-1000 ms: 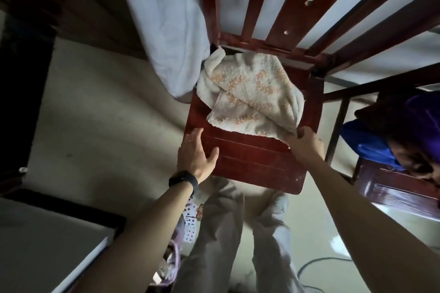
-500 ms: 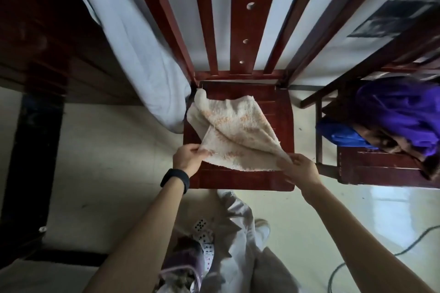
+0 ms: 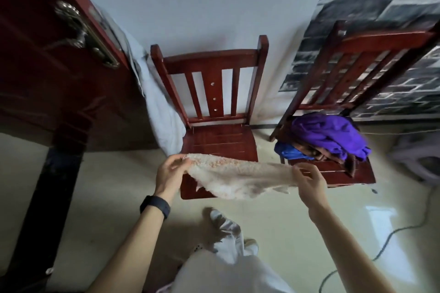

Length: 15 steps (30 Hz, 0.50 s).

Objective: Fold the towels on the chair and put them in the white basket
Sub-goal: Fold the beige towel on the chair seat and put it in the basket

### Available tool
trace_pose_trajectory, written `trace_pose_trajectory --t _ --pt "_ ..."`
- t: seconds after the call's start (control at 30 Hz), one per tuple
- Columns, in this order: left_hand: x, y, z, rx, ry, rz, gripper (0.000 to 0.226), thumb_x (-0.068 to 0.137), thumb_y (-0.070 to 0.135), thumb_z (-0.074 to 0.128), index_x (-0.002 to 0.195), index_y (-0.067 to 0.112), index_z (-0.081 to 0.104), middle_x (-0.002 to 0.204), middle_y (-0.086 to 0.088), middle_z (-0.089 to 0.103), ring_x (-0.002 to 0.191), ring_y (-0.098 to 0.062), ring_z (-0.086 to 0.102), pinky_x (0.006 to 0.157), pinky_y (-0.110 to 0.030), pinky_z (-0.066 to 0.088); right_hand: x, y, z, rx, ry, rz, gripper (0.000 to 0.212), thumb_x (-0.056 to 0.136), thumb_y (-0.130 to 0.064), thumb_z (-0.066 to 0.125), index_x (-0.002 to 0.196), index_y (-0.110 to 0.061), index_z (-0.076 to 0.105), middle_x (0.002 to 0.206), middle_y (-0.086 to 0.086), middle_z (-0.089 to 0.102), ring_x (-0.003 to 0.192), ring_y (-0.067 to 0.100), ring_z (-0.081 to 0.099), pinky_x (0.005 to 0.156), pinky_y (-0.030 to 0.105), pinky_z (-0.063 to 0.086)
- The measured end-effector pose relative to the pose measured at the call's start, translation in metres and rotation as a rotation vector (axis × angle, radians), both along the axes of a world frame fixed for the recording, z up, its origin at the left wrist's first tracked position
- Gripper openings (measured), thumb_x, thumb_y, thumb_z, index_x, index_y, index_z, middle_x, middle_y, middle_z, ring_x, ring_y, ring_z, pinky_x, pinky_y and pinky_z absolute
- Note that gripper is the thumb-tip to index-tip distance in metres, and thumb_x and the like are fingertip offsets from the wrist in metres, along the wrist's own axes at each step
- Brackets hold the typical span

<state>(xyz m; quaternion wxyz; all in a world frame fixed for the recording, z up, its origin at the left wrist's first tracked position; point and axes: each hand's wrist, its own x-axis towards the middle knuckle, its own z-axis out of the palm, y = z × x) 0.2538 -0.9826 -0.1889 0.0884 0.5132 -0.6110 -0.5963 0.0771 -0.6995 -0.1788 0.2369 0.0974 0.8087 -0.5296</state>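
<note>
Cream terry towel (image 3: 238,177) with faint orange flecks hangs stretched above the front of the red wooden chair (image 3: 215,140), lifted clear of its seat. The left hand (image 3: 170,171) pinches one top corner and the right hand (image 3: 307,177) pinches the other. Purple and blue cloths (image 3: 326,135) lie heaped on a second chair (image 3: 352,173) to the right.

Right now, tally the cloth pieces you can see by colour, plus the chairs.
Cream towel: 1
Purple cloth: 1
Blue cloth: 1
Brown cloth: 1
White cloth: 1
Chairs: 2 (middle chair, right chair)
Total: 7
</note>
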Motion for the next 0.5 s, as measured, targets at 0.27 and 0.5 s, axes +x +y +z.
trace_pose_trajectory --t 0.27,0.5 --pt "0.008 0.026 0.018 0.005 -0.045 -0.05 0.016 0.085 0.037 0.072 0.096 0.026 0.069 0.101 -0.003 0.071 0.099 -0.026 0.067 0.088 -0.045 0.055 0.016 0.05 0.03 -0.002 0.062 0.097 0.018 0.089 -0.013 0.072 0.107 -0.014 0.068 0.085 0.007 0.068 0.075 0.022 0.064 0.057 0.021 0.046" --pt "0.012 0.031 0.026 -0.013 -0.059 0.049 0.023 0.092 0.028 0.066 0.108 0.012 0.064 0.098 -0.004 0.068 0.093 -0.023 0.064 0.09 -0.044 0.053 0.011 0.074 0.043 -0.079 -0.219 0.36 0.036 0.065 -0.029 0.08 0.099 -0.019 0.072 0.076 0.002 0.068 0.061 0.007 0.054 0.056 0.021 0.037"
